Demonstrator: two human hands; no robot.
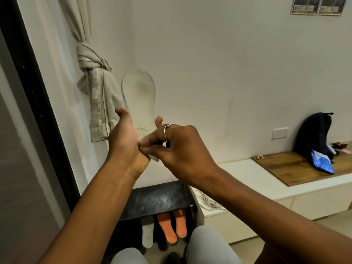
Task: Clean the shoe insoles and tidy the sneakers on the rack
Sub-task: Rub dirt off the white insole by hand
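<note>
The black shoe rack (158, 197) stands low in the view, its flat top scuffed with pale dusty streaks. On the level beneath that top lie three loose insoles side by side: a pale grey insole (147, 235) on the left and two orange insoles (167, 227) next to it, their ends sticking out toward the person. Far right, a dark backpack (314, 134) sits slumped on a wooden board (285, 168) laid over the white counter (238, 172), with a crinkled blue packet (322, 162) leaning against it.

The white insole (140, 96) is held upright in front of the wall, rounded toe end up, above the rack. It is thin and flat, with a grubby, shadowed middle and small print near the heel. The left grip (123, 138) wraps its lower half, thumb on the left edge and a fingertip showing past the right edge. The right grip (181, 149), wearing a thin ring (166, 131), has its fingers curled and pinched at the heel end; a small white edge shows under them, and I cannot tell whether it is a cloth or the heel itself.

A cream fabric curtain (91, 60) hangs knotted at the left.
</note>
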